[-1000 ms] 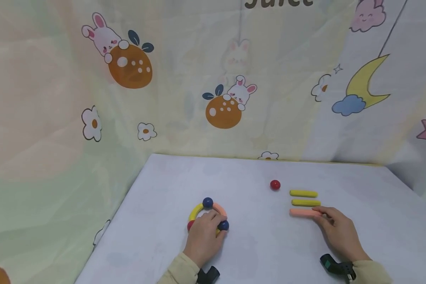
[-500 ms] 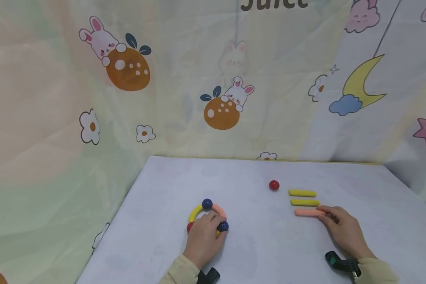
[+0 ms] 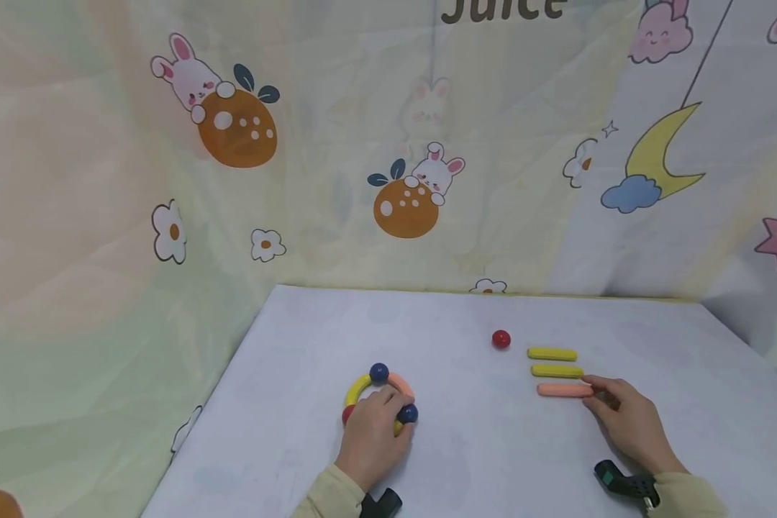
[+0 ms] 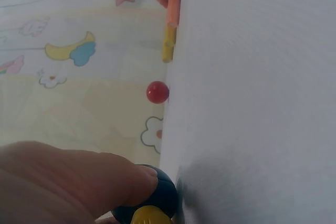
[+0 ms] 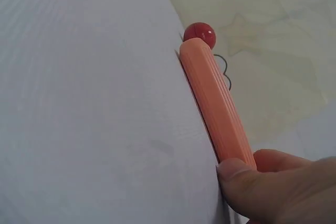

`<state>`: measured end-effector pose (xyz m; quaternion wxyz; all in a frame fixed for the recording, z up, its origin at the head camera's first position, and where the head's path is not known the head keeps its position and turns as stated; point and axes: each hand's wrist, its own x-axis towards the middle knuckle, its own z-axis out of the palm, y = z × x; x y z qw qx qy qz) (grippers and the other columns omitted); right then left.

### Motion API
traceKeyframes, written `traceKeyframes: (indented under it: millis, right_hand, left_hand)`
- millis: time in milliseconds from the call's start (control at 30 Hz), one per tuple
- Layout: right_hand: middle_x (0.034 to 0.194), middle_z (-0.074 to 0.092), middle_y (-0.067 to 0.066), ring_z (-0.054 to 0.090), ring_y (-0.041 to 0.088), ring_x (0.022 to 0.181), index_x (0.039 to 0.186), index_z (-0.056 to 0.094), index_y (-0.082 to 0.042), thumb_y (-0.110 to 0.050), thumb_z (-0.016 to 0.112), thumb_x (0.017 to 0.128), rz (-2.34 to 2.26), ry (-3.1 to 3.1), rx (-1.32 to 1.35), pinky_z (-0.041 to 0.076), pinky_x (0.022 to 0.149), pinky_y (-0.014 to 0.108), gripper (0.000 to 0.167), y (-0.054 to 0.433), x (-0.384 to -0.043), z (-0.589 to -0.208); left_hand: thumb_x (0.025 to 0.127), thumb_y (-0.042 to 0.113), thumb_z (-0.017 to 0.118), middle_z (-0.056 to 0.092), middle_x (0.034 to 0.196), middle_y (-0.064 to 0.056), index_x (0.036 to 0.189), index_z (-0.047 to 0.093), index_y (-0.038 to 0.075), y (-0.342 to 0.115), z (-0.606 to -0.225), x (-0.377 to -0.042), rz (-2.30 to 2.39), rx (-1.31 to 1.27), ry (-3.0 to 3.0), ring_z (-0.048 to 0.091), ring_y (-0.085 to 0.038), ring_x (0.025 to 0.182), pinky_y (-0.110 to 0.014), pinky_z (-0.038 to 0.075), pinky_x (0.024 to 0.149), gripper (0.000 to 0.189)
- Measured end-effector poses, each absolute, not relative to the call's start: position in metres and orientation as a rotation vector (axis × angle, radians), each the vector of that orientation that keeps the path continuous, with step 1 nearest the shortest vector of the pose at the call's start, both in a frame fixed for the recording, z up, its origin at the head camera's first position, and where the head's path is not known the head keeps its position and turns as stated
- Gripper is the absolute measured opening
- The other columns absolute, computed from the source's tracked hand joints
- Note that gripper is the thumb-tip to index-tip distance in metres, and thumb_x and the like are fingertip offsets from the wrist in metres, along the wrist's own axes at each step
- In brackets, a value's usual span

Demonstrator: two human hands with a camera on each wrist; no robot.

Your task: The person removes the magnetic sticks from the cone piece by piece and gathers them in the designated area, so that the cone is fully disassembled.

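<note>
A small ring of curved yellow and pink pieces joined by balls lies on the white table; its yellow arc (image 3: 355, 388) and a blue ball (image 3: 379, 372) show at the far side. My left hand (image 3: 374, 437) covers the near part and grips it, thumb against another blue ball (image 4: 167, 195) in the left wrist view. Further right, my right hand (image 3: 629, 421) pinches the right end of a straight salmon-pink stick (image 3: 562, 390) between thumb and finger. The stick lies low along the tabletop, parallel to two yellow sticks, its ridged side (image 5: 216, 100) showing in the right wrist view.
Just beyond the pink stick lie the two yellow sticks, one nearer (image 3: 555, 371) and one farther (image 3: 552, 354). A loose red ball (image 3: 501, 339) sits to their left. Behind the white table (image 3: 466, 432) hangs a printed cloth (image 3: 324, 144).
My right hand has slid the pink stick slightly to the right, then come to rest. The left hand and the ring stay where they were.
</note>
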<state>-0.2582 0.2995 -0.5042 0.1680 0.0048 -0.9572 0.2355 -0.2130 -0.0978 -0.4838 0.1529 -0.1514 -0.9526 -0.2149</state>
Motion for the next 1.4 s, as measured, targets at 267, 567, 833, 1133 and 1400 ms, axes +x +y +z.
traceKeyframes:
  millis: [267,567,833,1133,1400]
  right_hand:
    - [0.088,0.063,0.014,0.056,0.029,0.079,0.103,0.069,0.000,-0.009,0.076,0.081,0.640,-2.553,0.052,0.042,0.062,0.039,0.025,0.261,-0.241,-0.486]
    - [0.093,0.062,-0.018,0.056,0.001,0.084,0.099,0.070,-0.026,-0.012,0.076,0.084,0.933,-2.800,0.410,0.050,0.073,0.025,0.021,0.176,-0.214,-0.484]
    - [0.105,0.059,-0.018,0.055,0.005,0.086,0.109,0.067,-0.031,-0.014,0.077,0.083,1.270,-2.751,0.606,0.051,0.076,0.023,0.033,0.139,-0.197,-0.485]
    - [0.117,0.055,-0.015,0.057,0.006,0.102,0.115,0.066,-0.026,-0.008,0.080,0.078,1.310,-2.717,0.711,0.051,0.087,0.023,0.043,0.123,-0.194,-0.490]
    - [0.117,0.053,-0.018,0.055,0.002,0.095,0.119,0.063,-0.027,-0.009,0.075,0.085,1.129,-2.746,0.802,0.051,0.079,0.022,0.041,0.127,-0.196,-0.492]
  left_hand:
    - [0.078,0.034,0.081,0.066,0.104,0.010,0.119,0.065,0.020,-0.094,-0.487,-0.214,-0.664,-0.454,-2.795,0.056,-0.010,0.094,-0.034,0.048,0.086,0.046]
    - [0.077,0.033,0.083,0.068,0.107,0.016,0.114,0.070,0.023,-0.086,-0.485,-0.209,-0.706,-0.649,-2.688,0.056,-0.010,0.106,-0.051,0.032,0.102,0.041]
    - [0.082,0.022,0.078,0.067,0.106,0.017,0.120,0.066,0.022,-0.079,-0.485,-0.209,-0.874,-0.711,-2.693,0.056,-0.007,0.109,-0.064,0.020,0.109,0.040]
    - [0.078,0.024,0.082,0.058,0.082,0.017,0.118,0.063,0.015,-0.077,-0.486,-0.207,-0.909,-0.840,-2.627,0.057,-0.001,0.093,-0.059,0.027,0.110,0.045]
    - [0.077,0.037,0.082,0.066,0.084,0.023,0.092,0.076,0.024,-0.078,-0.485,-0.207,-0.750,-0.798,-2.718,0.053,-0.008,0.110,-0.059,0.023,0.111,0.021]
